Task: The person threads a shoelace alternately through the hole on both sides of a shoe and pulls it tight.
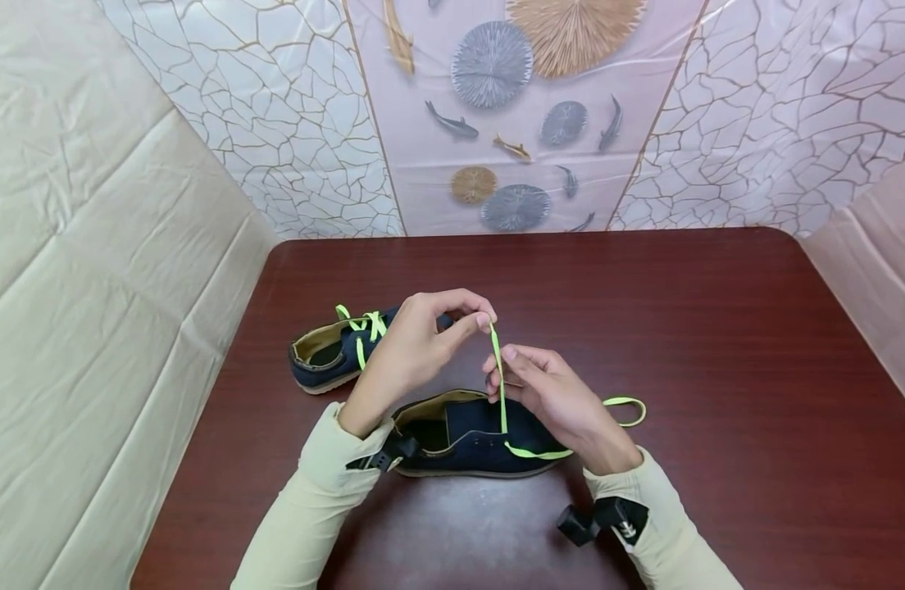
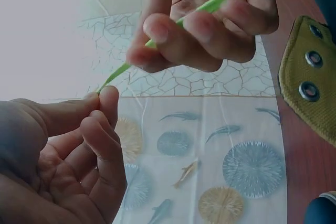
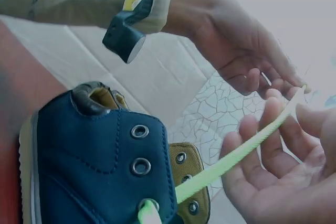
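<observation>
A navy shoe (image 1: 467, 452) with a tan lining sits on the table, toe to the right. From one of its front eyelets (image 3: 148, 205) a flat neon-green shoelace (image 1: 502, 401) rises taut. My left hand (image 1: 430, 340) pinches the lace near its upper end between thumb and index finger. Just below, my right hand (image 1: 556, 397) has the lace between thumb and index finger, its other fingers loosely bent beside it. Two eyelets (image 3: 140, 166) farther up the same side hold no lace. The toe is partly hidden behind the right hand.
A matching navy shoe (image 1: 327, 369), laced in green, stands behind to the left, partly covered by my left hand. A loop of green lace (image 1: 633, 401) lies right of the near shoe. The brown table (image 1: 718, 344) meets a patterned backdrop (image 1: 423, 164).
</observation>
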`<state>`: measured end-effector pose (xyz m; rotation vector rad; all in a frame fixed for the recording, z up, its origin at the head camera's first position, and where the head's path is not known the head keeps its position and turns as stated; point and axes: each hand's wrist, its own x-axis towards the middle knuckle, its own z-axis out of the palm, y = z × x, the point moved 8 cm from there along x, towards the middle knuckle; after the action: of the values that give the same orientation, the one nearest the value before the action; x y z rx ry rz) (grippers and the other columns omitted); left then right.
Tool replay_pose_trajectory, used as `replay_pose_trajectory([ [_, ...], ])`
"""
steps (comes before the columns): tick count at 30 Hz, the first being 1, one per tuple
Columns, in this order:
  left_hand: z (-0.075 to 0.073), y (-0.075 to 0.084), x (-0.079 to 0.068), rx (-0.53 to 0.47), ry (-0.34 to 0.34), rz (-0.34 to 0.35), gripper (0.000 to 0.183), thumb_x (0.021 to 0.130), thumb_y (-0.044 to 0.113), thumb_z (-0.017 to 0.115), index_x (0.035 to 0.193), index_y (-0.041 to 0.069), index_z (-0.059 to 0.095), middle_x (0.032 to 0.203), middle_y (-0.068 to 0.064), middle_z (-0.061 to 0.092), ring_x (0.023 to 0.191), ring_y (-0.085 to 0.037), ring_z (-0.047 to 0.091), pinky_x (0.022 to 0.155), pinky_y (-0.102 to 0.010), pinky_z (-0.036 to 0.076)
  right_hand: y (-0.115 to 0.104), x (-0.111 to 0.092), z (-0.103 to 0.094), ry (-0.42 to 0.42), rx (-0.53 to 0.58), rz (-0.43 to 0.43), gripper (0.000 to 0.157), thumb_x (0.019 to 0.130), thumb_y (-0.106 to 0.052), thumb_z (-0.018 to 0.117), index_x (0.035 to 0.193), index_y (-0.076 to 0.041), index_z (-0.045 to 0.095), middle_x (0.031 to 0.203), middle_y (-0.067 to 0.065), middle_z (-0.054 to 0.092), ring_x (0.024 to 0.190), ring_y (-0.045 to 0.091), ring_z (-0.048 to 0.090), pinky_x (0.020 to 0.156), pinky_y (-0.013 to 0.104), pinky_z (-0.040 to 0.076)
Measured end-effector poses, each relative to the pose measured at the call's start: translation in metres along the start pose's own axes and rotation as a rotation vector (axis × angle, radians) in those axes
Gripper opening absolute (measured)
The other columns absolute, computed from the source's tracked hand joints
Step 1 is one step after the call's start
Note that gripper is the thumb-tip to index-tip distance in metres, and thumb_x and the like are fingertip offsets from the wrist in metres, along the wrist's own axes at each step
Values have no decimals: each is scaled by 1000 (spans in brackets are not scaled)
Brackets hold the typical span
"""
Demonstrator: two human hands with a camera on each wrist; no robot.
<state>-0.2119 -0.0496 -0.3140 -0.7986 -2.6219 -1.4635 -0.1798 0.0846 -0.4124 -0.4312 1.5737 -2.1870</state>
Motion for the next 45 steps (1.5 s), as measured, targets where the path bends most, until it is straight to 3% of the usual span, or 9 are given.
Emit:
replay_pose_trajectory([
  [3, 0, -1, 3, -34, -24, 9, 9, 103, 14, 70, 99, 15, 78, 95, 6, 75, 86, -11, 63, 76, -32, 48, -5, 2, 2, -33, 44, -38, 27, 114, -21, 48, 105, -15, 72, 89, -1, 64, 87, 17, 61, 84, 30, 54],
  [6, -2, 0, 5, -90, -36, 13, 9, 104, 13, 69, 101, 13, 77, 94, 4, 74, 73, -20, 61, 65, -30, 49, -16, 6, 4, -19, 42, -91, 23, 113, -17, 51, 104, -14, 72, 87, -1, 64, 84, 15, 61, 80, 29, 55],
  [12, -8, -4, 8, -179, 20, -14, 9, 104, 15, 69, 108, 11, 76, 98, 0, 74, 62, -26, 60, 56, -31, 52, -41, 13, 0, 141, -45, -120, 21, 110, -10, 55, 101, -12, 74, 87, 1, 67, 80, 13, 62, 75, 28, 57],
  [15, -1, -16, 4, -93, -7, -32, 13, 104, 20, 70, 113, 13, 76, 99, 0, 75, 70, -20, 62, 63, -33, 52, -45, 10, -4, 221, -85, -109, 18, 109, -10, 58, 101, -11, 74, 87, 2, 67, 77, 14, 63, 73, 29, 57],
  [21, 39, -42, -20, 219, -257, -46, 16, 102, 25, 73, 112, 15, 80, 102, 6, 76, 92, -7, 69, 84, -33, 57, -47, -7, -13, 337, -223, -132, 19, 109, -16, 61, 106, 0, 70, 74, 3, 64, 61, 17, 60, 67, 32, 58],
  [25, 61, -46, -34, 349, -349, -45, 13, 99, 30, 76, 107, 19, 82, 102, 8, 75, 95, -9, 70, 81, -33, 56, -45, -21, -14, 385, -272, -114, 20, 110, -19, 60, 102, -2, 68, 66, 4, 58, 54, 19, 54, 59, 33, 56],
  [29, 67, -45, -40, 432, -310, -51, 9, 98, 30, 78, 103, 24, 82, 101, 10, 75, 93, -12, 71, 73, -35, 56, -41, -32, -13, 416, -267, -90, 19, 110, -18, 59, 99, -4, 66, 58, 4, 53, 47, 20, 50, 51, 33, 53],
  [36, 66, -50, -41, 446, -181, -52, 7, 98, 27, 77, 100, 25, 84, 98, 11, 77, 88, -12, 74, 68, -36, 56, -14, -42, -10, 406, -346, -65, 16, 108, -7, 56, 99, 5, 62, 60, 4, 57, 44, 16, 53, 45, 31, 50],
  [45, 66, -60, -42, 437, -99, -106, 10, 100, 29, 74, 99, 25, 83, 96, 10, 78, 73, -14, 69, 60, -32, 49, 41, -48, -14, 524, -365, 143, 11, 100, 1, 60, 94, 4, 69, 65, 3, 59, 55, 12, 54, 48, 25, 46],
])
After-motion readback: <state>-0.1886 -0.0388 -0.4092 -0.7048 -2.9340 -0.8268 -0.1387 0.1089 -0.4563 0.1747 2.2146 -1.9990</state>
